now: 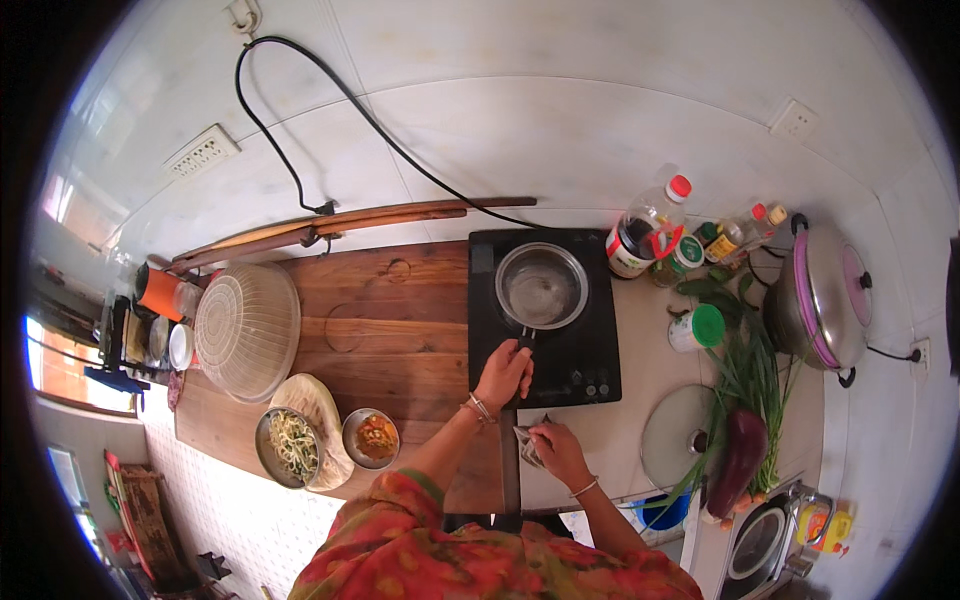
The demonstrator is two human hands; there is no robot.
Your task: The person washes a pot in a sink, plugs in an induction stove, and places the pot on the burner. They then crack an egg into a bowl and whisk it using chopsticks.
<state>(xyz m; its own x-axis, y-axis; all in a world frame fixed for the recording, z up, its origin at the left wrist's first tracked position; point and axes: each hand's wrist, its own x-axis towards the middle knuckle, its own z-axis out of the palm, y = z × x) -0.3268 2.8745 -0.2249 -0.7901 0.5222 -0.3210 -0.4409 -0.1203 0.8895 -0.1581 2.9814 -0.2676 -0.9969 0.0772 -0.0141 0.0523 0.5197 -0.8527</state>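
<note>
My left hand (507, 375) is closed around the black handle of a small metal saucepan (541, 288), which rests on a black induction cooktop (600, 337). Some clear liquid seems to lie in the pan. My right hand (556, 450) is at the counter's front, below the cooktop, with its fingers on a crumpled greyish cloth or packet (531, 453); its exact kind cannot be told. To the left, a bowl of bean sprouts (292, 447) sits partly over a round flatbread (311, 397), and a smaller bowl of reddish food (375, 439) stands beside it.
A ribbed plastic basket (244, 330) lies on the wooden board (420, 300). Right of the cooktop stand sauce bottles (637, 232), a green-lidded jar (694, 330), a glass lid (667, 439), green onions (757, 375), an eggplant (739, 465) and a large pot (817, 296). A black cord (360, 112) hangs behind.
</note>
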